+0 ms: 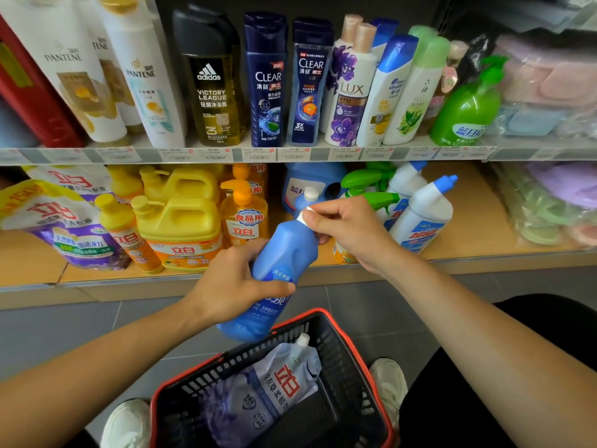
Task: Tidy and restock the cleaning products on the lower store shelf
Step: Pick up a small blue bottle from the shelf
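Above the shopping basket [326,321], the blue detergent bottle [281,270] hangs tilted, cap toward the lower shelf [468,240]. It should go upright into the gap beside the matching blue bottles [307,195]. Left hand [235,282] wraps its body; right hand [349,231] pinches its white cap [305,218].

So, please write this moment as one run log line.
left hand: holds blue bottle body | right hand: on white cap | basket: refill pouch inside | bottle: not yet shelved

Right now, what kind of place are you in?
Most likely a shop aisle: price tags run along the shelf edge, shampoo bottles stand in rows above, and a shopping basket sits on the floor.
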Demonstrator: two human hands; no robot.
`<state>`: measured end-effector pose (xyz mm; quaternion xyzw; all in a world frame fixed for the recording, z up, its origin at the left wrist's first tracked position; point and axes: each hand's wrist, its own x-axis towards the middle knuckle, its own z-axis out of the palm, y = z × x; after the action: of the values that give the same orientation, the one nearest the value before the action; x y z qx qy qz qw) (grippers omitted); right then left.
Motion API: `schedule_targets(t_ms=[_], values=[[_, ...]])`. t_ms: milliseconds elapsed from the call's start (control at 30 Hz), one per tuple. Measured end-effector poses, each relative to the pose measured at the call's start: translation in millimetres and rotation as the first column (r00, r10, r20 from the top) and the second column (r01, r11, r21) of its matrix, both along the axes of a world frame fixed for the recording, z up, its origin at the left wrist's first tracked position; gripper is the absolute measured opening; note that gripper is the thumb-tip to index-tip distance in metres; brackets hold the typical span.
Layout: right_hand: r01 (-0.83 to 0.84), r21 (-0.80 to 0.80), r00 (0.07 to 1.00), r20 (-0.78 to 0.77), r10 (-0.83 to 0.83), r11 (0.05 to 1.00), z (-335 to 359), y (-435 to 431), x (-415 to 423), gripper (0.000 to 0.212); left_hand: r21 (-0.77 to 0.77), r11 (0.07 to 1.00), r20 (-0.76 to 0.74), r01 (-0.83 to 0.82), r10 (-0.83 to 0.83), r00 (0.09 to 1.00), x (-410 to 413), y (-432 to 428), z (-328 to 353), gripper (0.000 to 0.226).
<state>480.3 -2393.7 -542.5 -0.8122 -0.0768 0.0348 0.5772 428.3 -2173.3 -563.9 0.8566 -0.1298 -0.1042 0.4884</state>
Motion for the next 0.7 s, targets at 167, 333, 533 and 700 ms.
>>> schedule_targets(t_ms=[167,333,533,700], values=[[0.024,-0.112,0.995,0.102,-0.012,0.993,-4,2,-1,0.019,0.329,0.936,0.349,-0.123,0.0,0.937,0,3,-4,0.061],[0.079,0.044,0.996,-0.047,-0.077,0.996,-5,5,0,0.023,0.418,0.883,0.531,-0.213,-0.048,0.846,2,8,-9,0.072],[0.041,0.115,0.999,-0.018,-0.039,0.993,-3,7,-6,0.015,0.419,0.874,0.562,-0.244,-0.039,0.826,5,11,-9,0.076],[0.036,0.198,0.998,-0.052,-0.027,0.98,-1,7,-5,0.025,0.403,0.885,0.543,-0.234,-0.025,0.839,5,13,-10,0.078]])
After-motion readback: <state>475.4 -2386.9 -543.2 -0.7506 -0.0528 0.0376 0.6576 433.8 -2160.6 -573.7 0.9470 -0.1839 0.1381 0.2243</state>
